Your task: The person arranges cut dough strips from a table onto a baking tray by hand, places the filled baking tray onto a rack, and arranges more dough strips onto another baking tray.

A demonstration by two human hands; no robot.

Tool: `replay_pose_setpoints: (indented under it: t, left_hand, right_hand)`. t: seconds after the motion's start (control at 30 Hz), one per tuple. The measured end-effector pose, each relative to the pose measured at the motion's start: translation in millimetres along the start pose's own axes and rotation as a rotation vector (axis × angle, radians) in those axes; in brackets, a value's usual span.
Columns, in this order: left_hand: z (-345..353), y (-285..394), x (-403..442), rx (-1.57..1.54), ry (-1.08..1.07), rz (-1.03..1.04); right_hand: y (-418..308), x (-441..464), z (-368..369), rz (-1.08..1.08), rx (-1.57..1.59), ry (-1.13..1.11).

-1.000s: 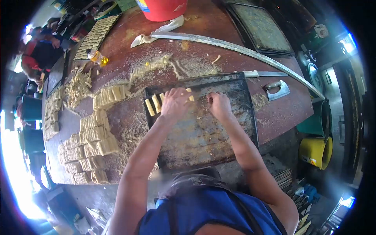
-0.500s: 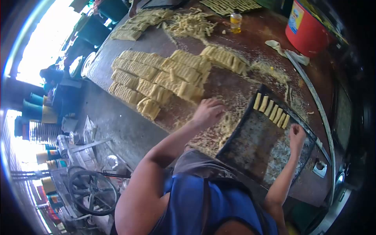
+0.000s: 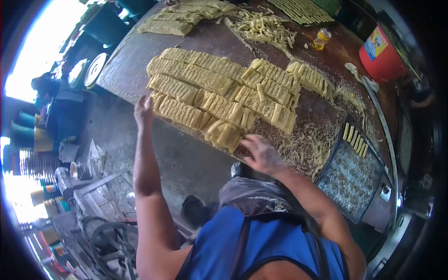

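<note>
Rows of cut, pale yellow dough strips [image 3: 200, 74] lie side by side on the brown table [image 3: 123, 70]. My left hand [image 3: 144, 109] is at the left end of the nearest row, its fingers apart and pointing up, holding nothing. By the right end of that row, my right hand [image 3: 262, 153] is spread beside a small block of strips [image 3: 224, 134], with nothing in its grasp. Right of my hands lies a dark metal tray [image 3: 350, 179], with several dough sticks [image 3: 355, 139] in a line near its far edge.
A heap of loose dough pieces [image 3: 266, 29], a small bottle of yellow liquid [image 3: 321, 39] and a red bucket [image 3: 381, 56] stand farther back. A long metal strip [image 3: 383, 123] runs along the right. Crumbs cover the table near the tray. A wheeled machine [image 3: 112, 247] stands at lower left.
The view has swung left. Both my hands have left the tray and moved to the two ends of the nearest dough row. My right hand's fingers have spread.
</note>
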State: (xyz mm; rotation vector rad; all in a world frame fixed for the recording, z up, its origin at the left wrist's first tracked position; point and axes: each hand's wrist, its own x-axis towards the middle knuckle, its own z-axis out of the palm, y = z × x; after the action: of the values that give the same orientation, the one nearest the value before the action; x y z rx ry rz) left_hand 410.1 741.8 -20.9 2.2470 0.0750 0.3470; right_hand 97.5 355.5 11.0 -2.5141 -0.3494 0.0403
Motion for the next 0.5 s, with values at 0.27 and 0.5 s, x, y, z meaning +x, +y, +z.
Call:
replay_pose_setpoints:
  t: [0.27, 0.5]
  left_hand:
    - [45, -41, 45, 0.292, -0.243, -0.124]
    - [52, -15, 14, 0.381, -0.11, -0.121]
  right_hand:
    - [-18, 100, 96, -0.312, -0.215, 0.292]
    - [-17, 118, 98, -0.185, -0.372, 0.171]
